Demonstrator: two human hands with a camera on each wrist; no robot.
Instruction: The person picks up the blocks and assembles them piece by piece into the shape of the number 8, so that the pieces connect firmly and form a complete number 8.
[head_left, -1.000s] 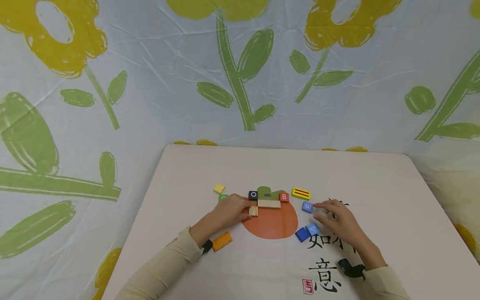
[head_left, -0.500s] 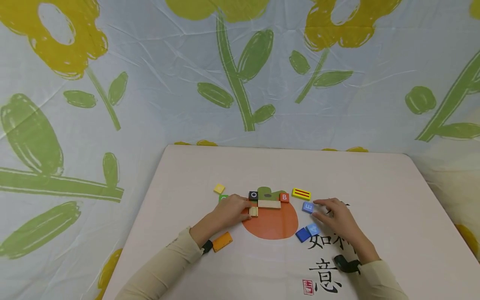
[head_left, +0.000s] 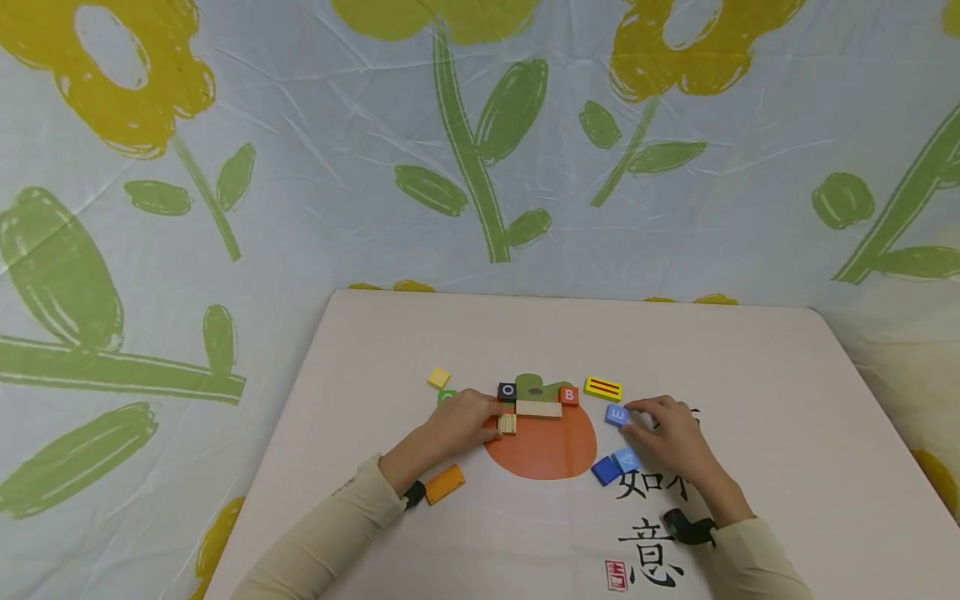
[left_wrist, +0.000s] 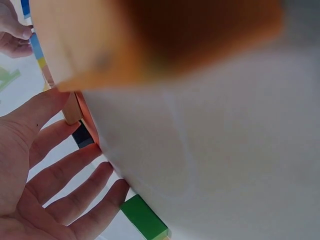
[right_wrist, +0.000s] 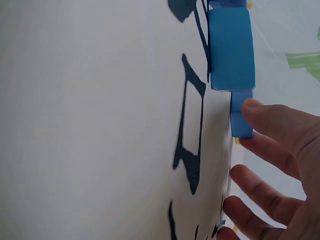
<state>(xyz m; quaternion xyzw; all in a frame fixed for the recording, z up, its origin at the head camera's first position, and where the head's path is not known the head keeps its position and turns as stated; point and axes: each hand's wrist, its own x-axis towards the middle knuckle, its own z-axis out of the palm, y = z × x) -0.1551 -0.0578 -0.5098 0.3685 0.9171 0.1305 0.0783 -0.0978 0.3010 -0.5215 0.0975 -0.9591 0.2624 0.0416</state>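
Observation:
My left hand (head_left: 465, 417) has thumb and index finger on opposite sides of a small plain wooden block (head_left: 507, 424), pinching it where it lies. The left wrist view shows this wooden block (left_wrist: 73, 111) between those two fingers; the other fingers fan out toward a green block (left_wrist: 145, 217). On the other side, my right hand (head_left: 672, 435) pinches a light-blue block marked E (head_left: 617, 415). In the right wrist view the thumb presses this blue block (right_wrist: 242, 122), the index finger lying behind it. Both blocks appear to rest on the table.
A long wooden block (head_left: 538, 409), black O block (head_left: 507, 391) and red B block (head_left: 569, 396) stand together. Around them lie a striped yellow block (head_left: 603, 388), a dark blue block (head_left: 606, 471), another light-blue block (head_left: 626, 459), an orange block (head_left: 445, 484) and a yellow block (head_left: 438, 378).
My right hand has edged left, its thumb and index finger closing on the E block. The left hand and the wooden block have stayed put.

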